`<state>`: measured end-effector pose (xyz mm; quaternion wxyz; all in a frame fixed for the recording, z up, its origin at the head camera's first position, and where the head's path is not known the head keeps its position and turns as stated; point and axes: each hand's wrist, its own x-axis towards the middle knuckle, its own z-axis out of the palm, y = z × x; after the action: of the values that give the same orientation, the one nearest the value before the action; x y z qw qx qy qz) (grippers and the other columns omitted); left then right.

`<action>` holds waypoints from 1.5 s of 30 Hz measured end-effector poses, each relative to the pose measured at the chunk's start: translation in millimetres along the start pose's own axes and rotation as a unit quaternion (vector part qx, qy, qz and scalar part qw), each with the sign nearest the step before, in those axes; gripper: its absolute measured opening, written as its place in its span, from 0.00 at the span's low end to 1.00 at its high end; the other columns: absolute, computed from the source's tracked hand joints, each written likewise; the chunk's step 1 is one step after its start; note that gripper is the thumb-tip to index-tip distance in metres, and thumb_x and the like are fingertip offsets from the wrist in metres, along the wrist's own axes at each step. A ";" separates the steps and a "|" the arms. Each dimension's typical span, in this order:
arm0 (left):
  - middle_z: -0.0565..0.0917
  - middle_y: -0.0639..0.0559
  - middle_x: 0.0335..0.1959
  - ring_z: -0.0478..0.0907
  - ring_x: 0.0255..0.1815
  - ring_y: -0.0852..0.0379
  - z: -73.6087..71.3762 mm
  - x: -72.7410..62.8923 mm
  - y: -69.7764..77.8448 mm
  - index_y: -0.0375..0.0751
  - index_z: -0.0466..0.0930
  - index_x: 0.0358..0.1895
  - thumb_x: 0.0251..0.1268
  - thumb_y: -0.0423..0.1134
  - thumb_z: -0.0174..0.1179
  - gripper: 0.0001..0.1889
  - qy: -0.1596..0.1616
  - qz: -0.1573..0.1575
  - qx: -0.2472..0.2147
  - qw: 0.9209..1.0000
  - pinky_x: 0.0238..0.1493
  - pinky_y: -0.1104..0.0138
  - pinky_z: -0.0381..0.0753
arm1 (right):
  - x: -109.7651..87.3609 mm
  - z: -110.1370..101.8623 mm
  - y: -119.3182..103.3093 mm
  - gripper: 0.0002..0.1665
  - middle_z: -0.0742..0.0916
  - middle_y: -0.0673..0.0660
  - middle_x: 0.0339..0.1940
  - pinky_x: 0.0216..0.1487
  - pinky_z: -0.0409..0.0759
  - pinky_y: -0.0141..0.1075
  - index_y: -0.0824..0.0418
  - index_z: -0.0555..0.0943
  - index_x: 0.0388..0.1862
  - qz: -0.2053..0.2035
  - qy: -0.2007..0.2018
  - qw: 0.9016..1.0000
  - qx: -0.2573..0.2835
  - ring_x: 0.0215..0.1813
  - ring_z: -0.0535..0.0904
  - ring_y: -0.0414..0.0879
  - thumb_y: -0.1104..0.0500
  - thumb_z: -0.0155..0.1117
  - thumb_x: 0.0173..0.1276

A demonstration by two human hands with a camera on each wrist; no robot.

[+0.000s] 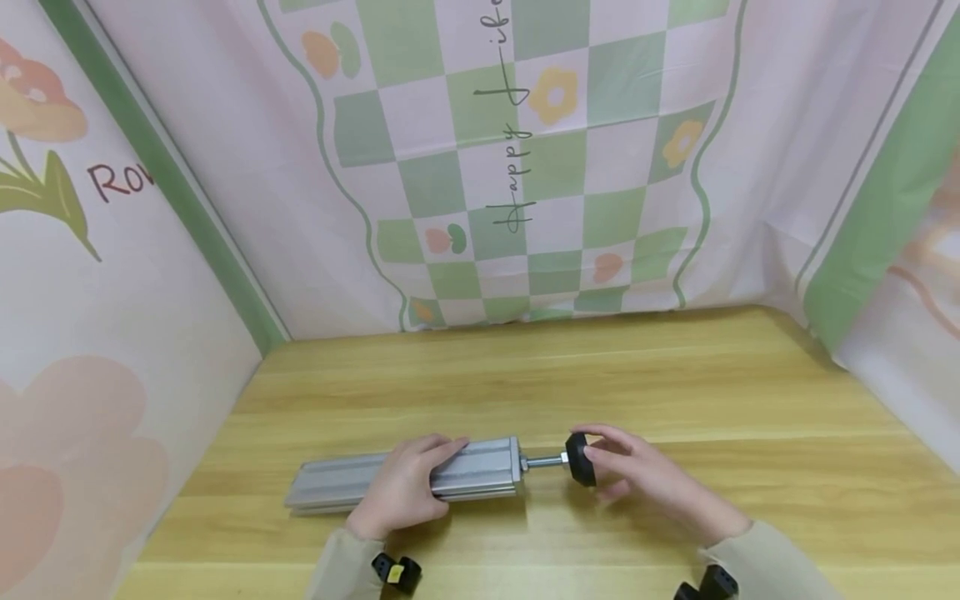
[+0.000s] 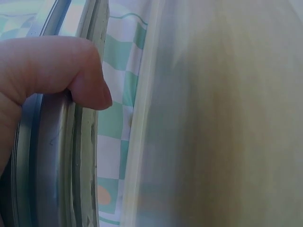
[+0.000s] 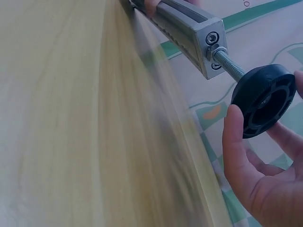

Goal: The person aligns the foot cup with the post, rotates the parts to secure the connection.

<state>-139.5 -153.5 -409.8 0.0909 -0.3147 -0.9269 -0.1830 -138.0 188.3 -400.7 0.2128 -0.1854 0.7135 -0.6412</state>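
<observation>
A silver aluminium profile lies lengthwise above the wooden table, with a flat end plate on its right end. My left hand grips it round the middle, thumb on the near side. Out of the end plate runs a threaded rod with a nut at the plate. On the rod's outer end sits a round black levelling foot, its ribbed hollow underside showing in the right wrist view. Fingers and thumb of my right hand pinch the foot by its rim.
The wooden table reaches back to a hanging cloth with a green and white check print. More printed cloth hangs at the left, and a green-edged curtain at the right.
</observation>
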 end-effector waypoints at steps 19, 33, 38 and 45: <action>0.81 0.54 0.49 0.78 0.46 0.57 0.4 -0.7 1.2 0.46 0.74 0.63 0.28 0.34 0.68 0.42 -0.001 0.004 0.008 1.000 0.49 0.57 0.78 | 2.2 1.0 -1.3 0.19 0.84 0.53 0.37 0.37 0.83 0.39 0.65 0.74 0.51 0.035 -0.005 0.997 0.068 0.34 0.81 0.44 0.53 0.44 0.74; 0.81 0.54 0.49 0.78 0.45 0.58 -1.2 -0.3 -0.7 0.45 0.75 0.62 0.28 0.33 0.67 0.42 0.012 0.003 -0.005 1.000 0.49 0.58 0.78 | 0.0 1.0 5.5 0.43 0.69 0.57 0.66 0.45 0.83 0.36 0.63 0.63 0.69 -0.175 0.044 0.973 -0.142 0.56 0.74 0.30 0.65 0.69 0.54; 0.81 0.54 0.48 0.78 0.45 0.59 -0.8 -1.1 -1.2 0.45 0.74 0.62 0.29 0.33 0.67 0.42 0.010 -0.002 -0.002 1.000 0.48 0.58 0.78 | 0.6 0.1 9.1 0.40 0.71 0.41 0.63 0.45 0.83 0.37 0.59 0.68 0.66 -0.217 0.037 0.962 -0.158 0.57 0.73 0.28 0.67 0.70 0.52; 0.81 0.54 0.49 0.78 0.45 0.58 -1.0 -0.6 -1.2 0.45 0.75 0.62 0.28 0.34 0.68 0.42 0.014 0.000 -0.004 1.000 0.48 0.58 0.79 | -0.1 1.6 6.0 0.38 0.71 0.73 0.60 0.45 0.83 0.37 0.67 0.67 0.65 -0.168 0.031 0.976 -0.134 0.51 0.80 0.38 0.65 0.69 0.54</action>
<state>-139.7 -155.1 -409.4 0.1032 -0.3127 -0.9247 -0.1910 -137.1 187.7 -406.7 0.0529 -0.3100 0.7578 -0.5717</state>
